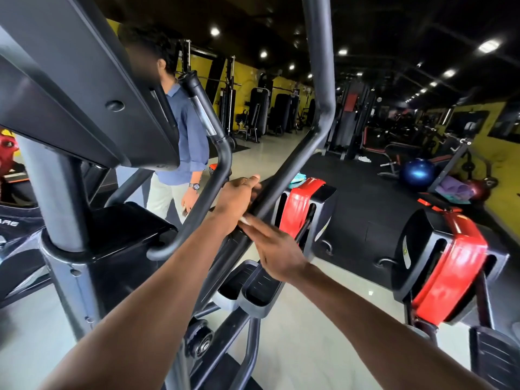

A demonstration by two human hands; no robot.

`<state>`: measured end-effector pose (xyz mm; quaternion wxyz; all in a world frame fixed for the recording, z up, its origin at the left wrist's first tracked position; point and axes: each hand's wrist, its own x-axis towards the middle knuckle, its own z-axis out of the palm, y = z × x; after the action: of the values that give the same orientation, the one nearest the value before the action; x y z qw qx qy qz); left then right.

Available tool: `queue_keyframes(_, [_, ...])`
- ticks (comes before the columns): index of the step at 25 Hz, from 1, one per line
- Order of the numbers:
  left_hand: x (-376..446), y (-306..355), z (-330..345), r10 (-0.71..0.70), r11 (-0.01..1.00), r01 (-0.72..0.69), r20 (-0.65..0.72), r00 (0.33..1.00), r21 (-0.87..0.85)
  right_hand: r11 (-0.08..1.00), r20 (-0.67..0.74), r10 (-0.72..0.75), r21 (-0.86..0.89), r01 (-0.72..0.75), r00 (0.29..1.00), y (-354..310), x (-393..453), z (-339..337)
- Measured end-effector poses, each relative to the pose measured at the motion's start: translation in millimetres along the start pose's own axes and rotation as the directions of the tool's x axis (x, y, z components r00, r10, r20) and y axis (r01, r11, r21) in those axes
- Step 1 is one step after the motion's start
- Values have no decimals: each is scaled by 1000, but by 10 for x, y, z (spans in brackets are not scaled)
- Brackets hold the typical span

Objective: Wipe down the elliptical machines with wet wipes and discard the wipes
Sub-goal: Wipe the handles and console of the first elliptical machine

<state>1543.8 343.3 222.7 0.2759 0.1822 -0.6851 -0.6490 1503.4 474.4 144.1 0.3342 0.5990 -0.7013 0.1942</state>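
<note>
Here the left hand (237,199) is curling its grip round the dark slanting handlebar (284,182) of the nearest elliptical machine (84,198), thumb lying up along the bar toward one o'clock. A sliver of white wet wipe (244,220) is showing at the heel of that hand, pressed between palm and bar. The right hand (274,249) is lying just below, at five o'clock from the left, its fingers straight and blurred, their tips touching the bar beside the wipe; its grip is loose and holding nothing that shows. Both forearms are reaching up from the bottom edge and meeting at the bar. A second elliptical with a red housing (450,268) is standing at three o'clock, another red housing (299,209) just beyond the hands. The floor (323,333) is pale and glossy, with black matting farther off. A person in a blue shirt (184,142) is standing at eleven o'clock, and a blue exercise ball (417,173) is resting at two o'clock, before yellow walls (501,175).
</note>
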Motion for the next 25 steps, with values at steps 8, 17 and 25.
queue_keyframes(8, [78,392,202,52,998,-49,105,993,-33,925,-170,283,-211,-316,944,1131,748,-856])
queue_keyframes(17, [264,707,541,168,984,-175,139,976,40,941,-93,148,-292,-169,985,1410,740,-993])
queue_keyframes(25, [481,847,683,218,974,-226,204,954,18,938,-356,115,-270,-220,927,1645,1076,-1106])
